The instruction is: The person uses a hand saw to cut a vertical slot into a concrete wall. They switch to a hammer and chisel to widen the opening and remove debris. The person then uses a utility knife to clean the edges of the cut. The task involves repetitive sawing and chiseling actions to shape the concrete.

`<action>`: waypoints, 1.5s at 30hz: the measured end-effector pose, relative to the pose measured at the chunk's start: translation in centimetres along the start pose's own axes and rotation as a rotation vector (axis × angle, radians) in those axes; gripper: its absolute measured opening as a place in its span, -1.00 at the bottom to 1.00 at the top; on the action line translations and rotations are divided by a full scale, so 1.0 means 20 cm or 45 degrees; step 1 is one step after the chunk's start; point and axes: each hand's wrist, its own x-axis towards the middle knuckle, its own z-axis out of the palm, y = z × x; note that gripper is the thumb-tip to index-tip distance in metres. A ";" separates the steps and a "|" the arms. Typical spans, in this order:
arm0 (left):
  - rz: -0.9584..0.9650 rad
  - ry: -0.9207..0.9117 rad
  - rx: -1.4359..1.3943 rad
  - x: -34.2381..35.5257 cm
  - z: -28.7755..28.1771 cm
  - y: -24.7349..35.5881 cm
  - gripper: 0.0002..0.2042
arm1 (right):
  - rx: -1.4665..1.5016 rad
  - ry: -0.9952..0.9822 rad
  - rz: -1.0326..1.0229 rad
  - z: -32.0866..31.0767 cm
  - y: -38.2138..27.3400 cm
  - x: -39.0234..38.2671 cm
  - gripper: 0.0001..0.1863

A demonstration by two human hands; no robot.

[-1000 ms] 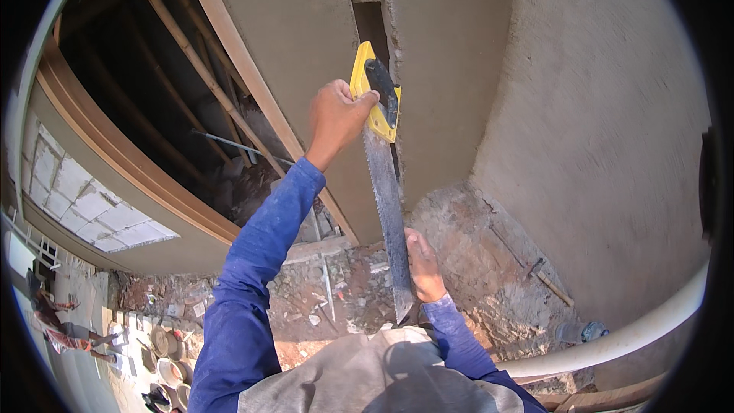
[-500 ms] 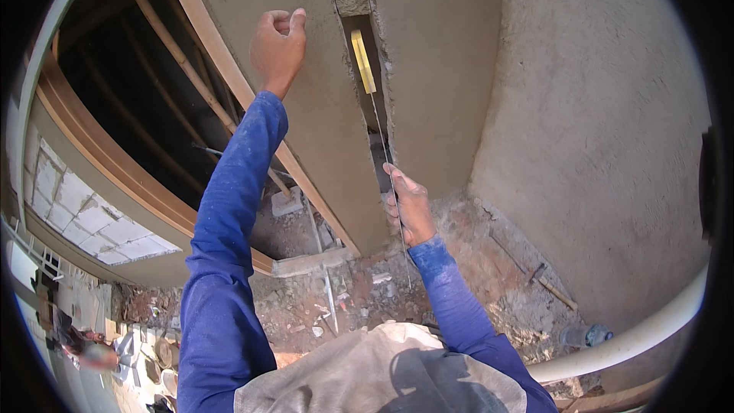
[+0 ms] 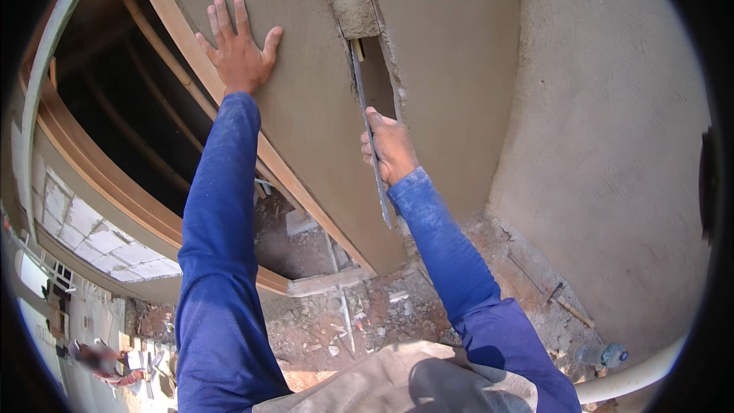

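My left hand [image 3: 241, 53] lies spread on the grey plastered wall [image 3: 306, 99], its fingers straight, beside the wooden frame. In my right hand [image 3: 392, 147] is a long, thin metal blade [image 3: 381, 189], gripped near its middle and seen almost edge-on. Its upper end reaches the narrow vertical slot [image 3: 376, 80] in the wall. A small yellow piece [image 3: 358, 49] shows beside that end, mostly hidden; whether it is fixed to the blade I cannot tell. Above the slot runs a strip of rougher plaster [image 3: 348, 0].
A wooden frame [image 3: 287, 172] borders a dark opening on the left, with poles inside. Rubble [image 3: 375, 313] covers the ground below. A hammer [image 3: 573, 310], a clear bottle [image 3: 602, 355] and a white pipe [image 3: 634, 378] lie at lower right. Another person [image 3: 103, 359] is at lower left.
My left hand has opened from a curl and now rests flat on the wall. My right hand has risen with the blade, and the yellow piece has become mostly hidden.
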 end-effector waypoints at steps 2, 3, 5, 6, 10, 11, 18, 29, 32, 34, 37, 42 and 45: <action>0.012 0.011 -0.022 -0.02 0.00 -0.01 -0.13 | 0.051 0.021 -0.027 0.03 -0.04 0.05 -0.73; 0.019 0.037 -0.031 -0.02 0.00 -0.01 -0.13 | 0.026 0.031 -0.029 0.05 -0.02 0.10 -0.72; 0.018 0.046 -0.052 0.00 0.02 0.01 -0.14 | -0.019 0.056 -0.074 0.07 -0.02 0.21 -0.72; 0.018 0.045 -0.051 -0.01 0.02 0.01 -0.14 | -0.043 0.090 -0.113 0.08 -0.03 0.26 -0.71; 0.018 0.050 -0.064 0.00 0.02 0.01 -0.14 | -0.077 0.093 -0.188 0.12 -0.08 0.35 -0.70; 0.021 0.060 -0.075 0.01 0.02 0.01 -0.14 | -0.062 0.052 -0.186 0.12 -0.09 0.35 -0.70; 0.009 0.048 -0.061 -0.01 0.02 0.01 -0.14 | -0.037 0.016 -0.110 0.19 -0.19 0.26 -0.69; -0.003 0.012 -0.069 -0.03 0.02 0.01 -0.16 | -0.032 0.001 -0.136 0.14 -0.12 0.17 -0.71; -0.001 -0.004 -0.079 -0.03 0.03 -0.03 -0.16 | -0.038 -0.032 -0.136 0.20 -0.16 0.15 -0.70; -0.024 -0.015 -0.051 -0.06 0.02 -0.03 -0.15 | -0.036 -0.038 -0.153 0.21 -0.16 0.12 -0.72; -0.022 -0.038 0.007 -0.08 -0.03 0.00 -0.15 | 0.030 -0.002 -0.121 0.23 -0.19 0.13 -0.75; -0.026 -0.033 -0.030 -0.03 0.02 0.04 -0.16 | -0.036 0.054 -0.143 0.23 -0.22 0.24 -0.76; -0.035 0.006 -0.014 -0.03 0.00 -0.03 -0.17 | -0.037 0.026 -0.146 0.27 -0.15 0.08 -0.74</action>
